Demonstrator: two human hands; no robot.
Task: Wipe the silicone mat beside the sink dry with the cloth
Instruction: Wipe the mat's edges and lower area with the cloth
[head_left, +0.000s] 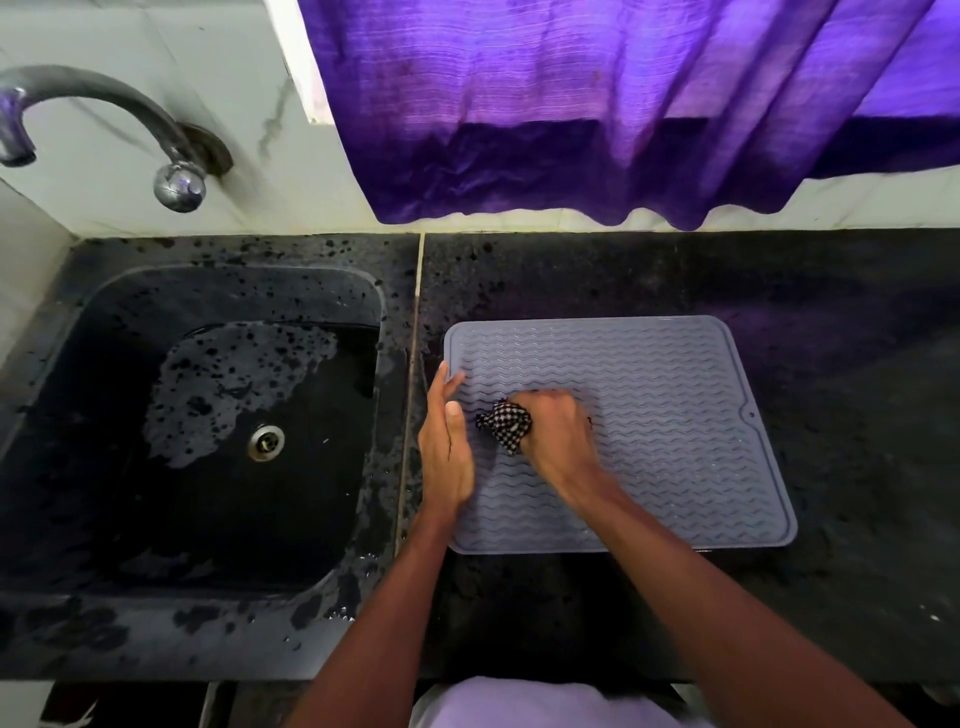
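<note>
though bunched, cloth (506, 427) between hands

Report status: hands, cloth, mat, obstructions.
Right hand shut on checkered cloth, pressing it on the grey mat. Left hand open, flat on mat's left edge. Nothing else on the mat.

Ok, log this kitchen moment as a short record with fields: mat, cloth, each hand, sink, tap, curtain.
mat: grey silicone mat, ribbed, flat on the dark counter right of the sink
cloth: black-and-white checked cloth, bunched, pressed on the mat's left part
right hand: right hand closed on the cloth
left hand: left hand open, flat on the mat's left edge
sink: dark sink, wet, drain visible
tap: metal tap on the wall, no water seen running
curtain: purple curtain hanging above the counter
</note>
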